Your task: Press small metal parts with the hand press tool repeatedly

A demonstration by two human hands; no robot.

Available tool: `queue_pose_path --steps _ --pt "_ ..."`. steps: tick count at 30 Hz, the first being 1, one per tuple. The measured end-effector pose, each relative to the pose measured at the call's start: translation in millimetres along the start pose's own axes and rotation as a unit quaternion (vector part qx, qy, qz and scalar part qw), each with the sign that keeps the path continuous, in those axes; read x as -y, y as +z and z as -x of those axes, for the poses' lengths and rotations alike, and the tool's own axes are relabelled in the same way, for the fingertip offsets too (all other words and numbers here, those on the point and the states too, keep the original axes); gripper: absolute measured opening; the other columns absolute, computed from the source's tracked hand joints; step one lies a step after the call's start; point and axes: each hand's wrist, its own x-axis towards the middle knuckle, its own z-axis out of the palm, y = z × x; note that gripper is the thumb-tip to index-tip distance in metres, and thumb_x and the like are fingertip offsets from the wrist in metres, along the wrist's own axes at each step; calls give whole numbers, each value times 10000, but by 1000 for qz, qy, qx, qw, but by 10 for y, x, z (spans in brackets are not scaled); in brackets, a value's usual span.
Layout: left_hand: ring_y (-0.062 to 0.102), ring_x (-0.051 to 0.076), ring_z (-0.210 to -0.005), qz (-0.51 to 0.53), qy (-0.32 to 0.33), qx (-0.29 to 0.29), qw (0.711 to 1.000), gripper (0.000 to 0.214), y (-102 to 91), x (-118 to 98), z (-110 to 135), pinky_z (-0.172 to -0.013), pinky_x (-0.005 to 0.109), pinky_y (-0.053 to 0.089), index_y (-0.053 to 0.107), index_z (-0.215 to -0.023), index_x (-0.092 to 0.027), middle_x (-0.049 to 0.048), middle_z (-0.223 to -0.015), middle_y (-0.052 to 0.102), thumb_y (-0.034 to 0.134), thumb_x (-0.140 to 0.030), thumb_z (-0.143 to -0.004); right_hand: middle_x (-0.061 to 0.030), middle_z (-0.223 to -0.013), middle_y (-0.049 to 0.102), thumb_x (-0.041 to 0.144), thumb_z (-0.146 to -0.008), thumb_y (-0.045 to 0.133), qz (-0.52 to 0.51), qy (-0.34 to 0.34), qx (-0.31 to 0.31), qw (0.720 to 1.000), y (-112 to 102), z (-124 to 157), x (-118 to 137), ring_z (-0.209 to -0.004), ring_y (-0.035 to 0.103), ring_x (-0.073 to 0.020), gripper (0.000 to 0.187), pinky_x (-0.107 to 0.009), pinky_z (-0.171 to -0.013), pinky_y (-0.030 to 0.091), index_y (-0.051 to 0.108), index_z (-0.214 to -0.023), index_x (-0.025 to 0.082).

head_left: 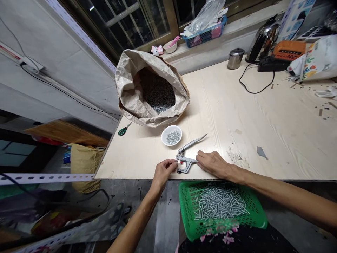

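A grey metal hand press (187, 154) with long silver handles lies near the front edge of the pale wooden table (252, 116). My right hand (212, 163) rests closed on its lower handle. My left hand (163, 170) pinches a small part at the tool's jaws, where a red tip shows; the part is too small to name. A white bowl (171, 135) of small metal pieces stands just behind the tool. On my lap sits a green plastic basket (221, 207) holding many small silver screws.
An open paper sack (151, 88) of small dark metal parts stands at the table's back left, green-handled scissors (124, 129) beside it. A kettle (263, 38), a metal tin (235, 58), a black cord (252, 84) and bags sit at the back right. Scraps litter the right side.
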Motion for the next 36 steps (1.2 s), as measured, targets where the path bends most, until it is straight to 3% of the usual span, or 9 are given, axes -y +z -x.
queue_pose_path --steps 4,10,17,27,36 --pt "503 110 -594 -28 1 8 1000 407 42 -22 26 -597 236 377 704 -755 -111 13 -630 627 753 -475 -581 -38 -808 568 95 -944 350 41 -42 -81 995 88 58 -25 -607 441 -116 214 -313 -490 169 539 -868 159" --pt "491 111 -577 -57 0 -5 998 418 81 -30 -2 -574 234 367 708 -708 -119 7 -595 616 753 -499 -540 -29 -769 543 54 -930 317 58 -65 -115 989 44 73 -45 -592 418 -123 269 -317 -484 223 552 -857 164" --pt "509 98 -546 -76 -48 19 996 371 104 -59 -57 -538 220 397 682 -693 -124 8 -622 637 784 -437 -521 -49 -805 557 29 -925 273 44 -55 -49 996 -55 68 -31 -604 439 -133 317 -324 -487 238 558 -878 161" --pt "592 97 -469 -95 -238 144 956 216 21 -254 -202 -528 211 486 635 -709 -121 26 -515 650 780 -270 -652 -51 -876 591 150 -951 360 7 -16 7 1000 -49 17 -90 -598 413 -115 202 -306 -489 159 556 -903 150" --pt "618 138 -451 -166 -279 235 916 297 -9 -336 -397 -486 224 485 644 -631 -126 55 -503 669 859 -291 -510 -52 -919 591 214 -957 345 -48 -18 15 999 -46 2 -148 -595 414 -107 215 -300 -505 165 540 -885 158"
